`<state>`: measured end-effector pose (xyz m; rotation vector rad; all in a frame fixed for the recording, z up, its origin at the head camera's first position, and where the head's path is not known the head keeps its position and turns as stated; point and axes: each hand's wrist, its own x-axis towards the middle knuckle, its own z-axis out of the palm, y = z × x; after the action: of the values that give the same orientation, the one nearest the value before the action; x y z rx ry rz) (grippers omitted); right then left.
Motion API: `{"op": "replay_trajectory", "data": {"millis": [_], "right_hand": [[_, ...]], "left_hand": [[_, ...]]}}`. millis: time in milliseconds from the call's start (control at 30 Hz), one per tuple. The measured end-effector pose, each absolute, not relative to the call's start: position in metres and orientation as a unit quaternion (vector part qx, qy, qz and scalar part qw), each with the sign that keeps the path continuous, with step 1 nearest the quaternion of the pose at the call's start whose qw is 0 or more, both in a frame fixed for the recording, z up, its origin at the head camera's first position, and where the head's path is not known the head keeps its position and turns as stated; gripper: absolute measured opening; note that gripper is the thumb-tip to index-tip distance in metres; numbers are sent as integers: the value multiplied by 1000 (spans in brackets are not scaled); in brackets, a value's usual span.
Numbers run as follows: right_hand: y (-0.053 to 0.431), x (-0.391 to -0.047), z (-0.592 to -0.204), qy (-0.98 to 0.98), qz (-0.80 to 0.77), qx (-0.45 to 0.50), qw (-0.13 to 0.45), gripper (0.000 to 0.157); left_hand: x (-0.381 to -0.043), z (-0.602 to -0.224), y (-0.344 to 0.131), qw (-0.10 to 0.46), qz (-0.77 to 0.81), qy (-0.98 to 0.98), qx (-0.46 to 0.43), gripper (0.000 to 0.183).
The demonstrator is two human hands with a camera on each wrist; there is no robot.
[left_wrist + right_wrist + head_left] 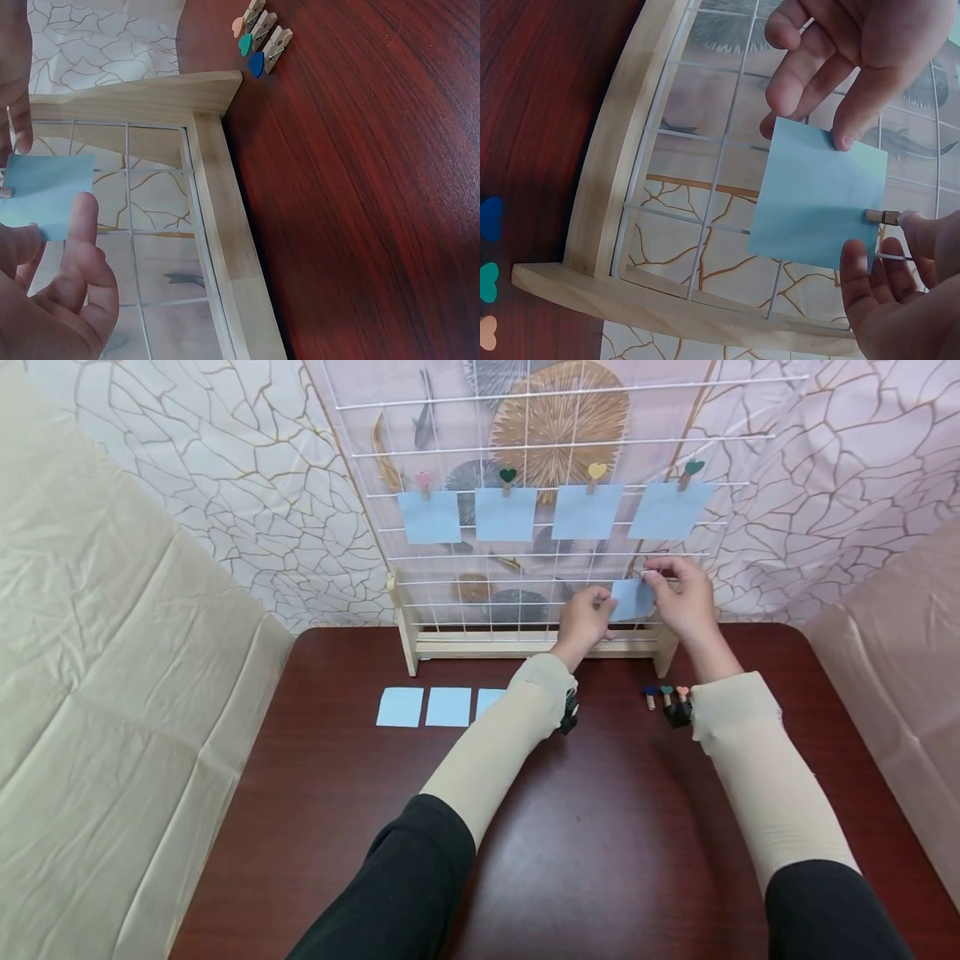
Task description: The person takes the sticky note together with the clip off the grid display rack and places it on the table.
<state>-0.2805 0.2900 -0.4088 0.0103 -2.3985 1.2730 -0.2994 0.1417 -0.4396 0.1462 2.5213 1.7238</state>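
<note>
A square light-blue paper is held upright against the lower right of the white wire grid. My left hand pinches its left edge between thumb and fingers. At its upper edge, my right hand holds a small wooden clothespin whose tips are on the paper; the right thumb covers the clothespin's other end. In the right wrist view, other right-hand fingers lie by the paper's corner. Whether the clothespin also grips a wire cannot be seen.
Higher on the grid, several blue papers hang from heart-topped clothespins. On the table, blue papers lie in a row at left, one partly behind the left arm. Blue, green and orange heart clothespins lie beside the right wrist. A wooden base supports the grid.
</note>
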Motion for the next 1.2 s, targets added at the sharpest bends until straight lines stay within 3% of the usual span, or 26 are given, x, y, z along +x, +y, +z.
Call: {"op": "replay_trajectory", "data": {"millis": [300, 700, 1200], "right_hand": [[286, -280, -410, -867, 444, 1, 226, 27], [289, -274, -404, -858, 477, -2, 190, 32], [290, -264, -404, -833, 521, 13, 187, 31]], "left_hand": [[-300, -444, 140, 37, 560, 827, 47, 20], [-294, -446, 128, 36, 567, 819, 80, 19], [-284, -449, 111, 42, 612, 785, 85, 18]]}}
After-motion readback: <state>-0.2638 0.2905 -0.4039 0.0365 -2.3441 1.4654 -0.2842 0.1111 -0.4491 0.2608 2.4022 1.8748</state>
